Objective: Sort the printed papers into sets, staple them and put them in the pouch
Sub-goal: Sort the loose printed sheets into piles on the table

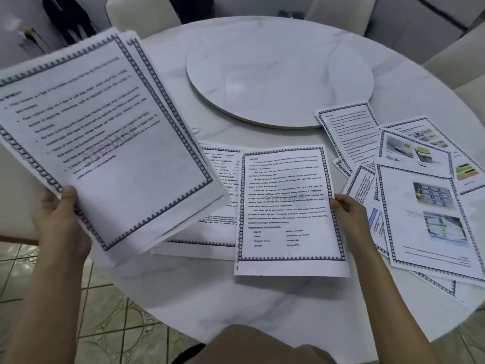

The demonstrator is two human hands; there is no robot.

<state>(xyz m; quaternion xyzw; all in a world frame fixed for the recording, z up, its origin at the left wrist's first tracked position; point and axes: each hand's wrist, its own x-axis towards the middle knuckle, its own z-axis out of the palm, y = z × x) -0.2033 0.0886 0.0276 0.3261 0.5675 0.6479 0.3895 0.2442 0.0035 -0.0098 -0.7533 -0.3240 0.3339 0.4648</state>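
My left hand (59, 219) grips a thick stack of printed papers (105, 132) with dark patterned borders, raised and tilted above the table's left side. My right hand (349, 214) pinches the right edge of a single text page (286, 208) that sits just over the table's middle front. A page with a table of figures (223, 166) lies flat under both. To the right, several bordered pages (420, 200), some with colour pictures, are spread in an overlapping fan. I see no stapler or pouch.
The round white marble table (236, 298) carries a raised turntable (278, 72) at its centre. Pale chairs (141, 11) stand around the far side. Tiled floor (91, 298) shows at the lower left, and my knee (249, 345) is at the bottom edge.
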